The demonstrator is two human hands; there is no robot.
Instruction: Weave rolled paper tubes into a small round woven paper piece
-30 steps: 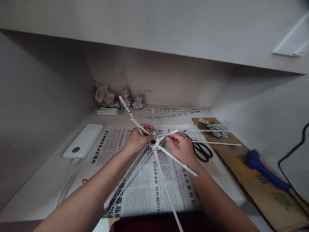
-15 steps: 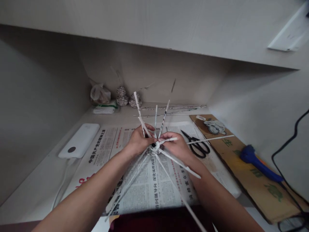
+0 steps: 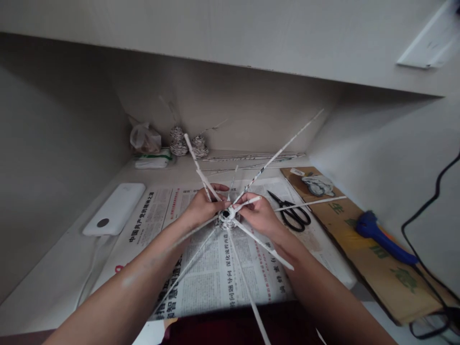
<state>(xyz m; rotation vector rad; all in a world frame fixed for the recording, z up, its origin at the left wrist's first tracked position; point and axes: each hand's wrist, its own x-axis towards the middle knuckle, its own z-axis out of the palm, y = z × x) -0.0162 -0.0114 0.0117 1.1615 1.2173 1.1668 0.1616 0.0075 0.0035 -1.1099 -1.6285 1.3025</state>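
A small woven piece of rolled newspaper [image 3: 226, 221] sits between my hands, a dark hole at its top, with several rolled paper strips radiating from it. My left hand [image 3: 204, 207] grips its left rim, thumb pressed on top. Pinched in the fingers of my right hand [image 3: 256, 211] at the far right rim is a paper strip [image 3: 278, 154] that slants up to the right. Another pale strip [image 3: 264, 244] runs down past my right wrist, and one more [image 3: 247, 292] stretches toward me. The underside of the piece is hidden.
Newspaper [image 3: 201, 273] covers the table. Black scissors [image 3: 294, 218] and cardboard [image 3: 354, 239] with a blue-handled tool [image 3: 386, 242] lie right. A white power bank [image 3: 115, 209] lies left. Behind are woven gourd shapes [image 3: 178, 142], a plastic bag [image 3: 145, 139] and loose paper rolls [image 3: 251, 157].
The long strip by my right hand has swung from nearly upright to a rightward slant. A strip on the left now lies across my left forearm. Both hands keep their hold.
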